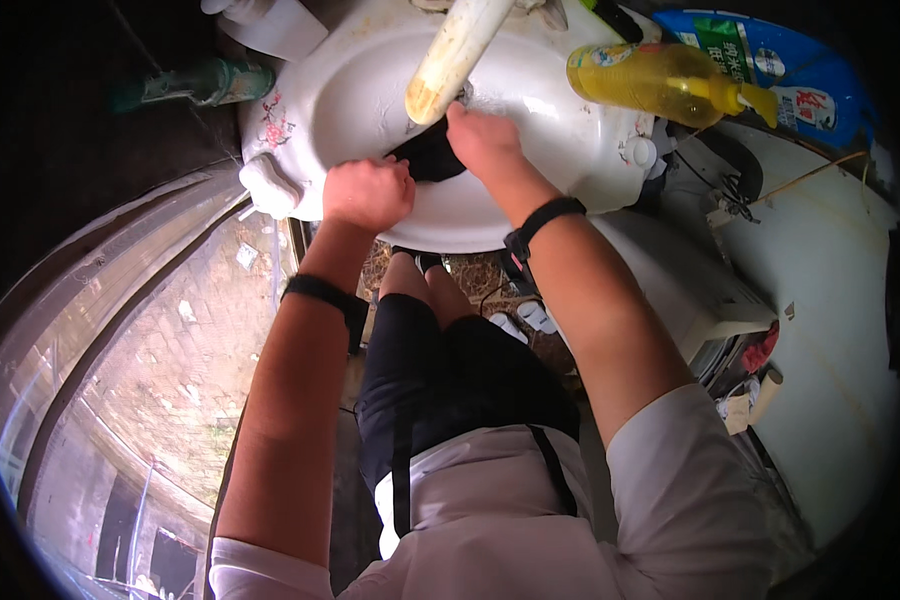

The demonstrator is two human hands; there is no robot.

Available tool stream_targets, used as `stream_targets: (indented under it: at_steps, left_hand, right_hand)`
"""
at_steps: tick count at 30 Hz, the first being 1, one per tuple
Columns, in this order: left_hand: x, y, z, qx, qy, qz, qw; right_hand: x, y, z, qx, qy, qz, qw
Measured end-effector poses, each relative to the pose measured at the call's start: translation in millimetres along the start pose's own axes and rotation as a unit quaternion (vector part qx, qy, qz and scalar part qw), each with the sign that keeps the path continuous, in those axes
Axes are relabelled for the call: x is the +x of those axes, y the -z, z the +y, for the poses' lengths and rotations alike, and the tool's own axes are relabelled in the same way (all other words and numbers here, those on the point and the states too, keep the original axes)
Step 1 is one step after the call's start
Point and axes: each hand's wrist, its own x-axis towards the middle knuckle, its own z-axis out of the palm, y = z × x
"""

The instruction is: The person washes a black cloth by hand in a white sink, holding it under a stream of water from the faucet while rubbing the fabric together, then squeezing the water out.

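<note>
A dark piece of cloth [431, 155] stretches between my two hands over the basin of a white ceramic sink [570, 161]. My left hand [366, 193] grips its left end in a fist near the front of the bowl. The other end is in my right hand [487, 139], close to the tip of the tap spout [450, 64]. The spout is off-white with a yellowed end and hangs above the cloth. Whether water runs from it, I cannot tell. The fingers of both hands are partly hidden behind the knuckles.
A yellow pump bottle [645, 79] lies across the sink's right rim, beside a blue printed bag [810, 82]. At the left rim are a green bottle [217, 84] and a white object [270, 184]. A small white cap [640, 152] sits on the right edge. A window [172, 360] borders the left side.
</note>
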Motion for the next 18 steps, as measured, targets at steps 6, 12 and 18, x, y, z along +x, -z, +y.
stream_targets:
  at_steps: [6,12,18]
  left_hand:
    - [-2,-16,-3,-0.046,-0.015,0.037,0.998]
    - [2,-3,0,-0.042,-0.013,0.024,0.999]
    - [5,-1,3,-0.018,-0.018,0.014,1.0]
  right_hand:
    - [-9,-27,-8,0.1,0.05,0.013,0.994]
    - [-7,26,-40,-0.039,0.061,-0.127,0.989]
    - [1,21,-2,-0.035,-0.056,-0.081,0.994]
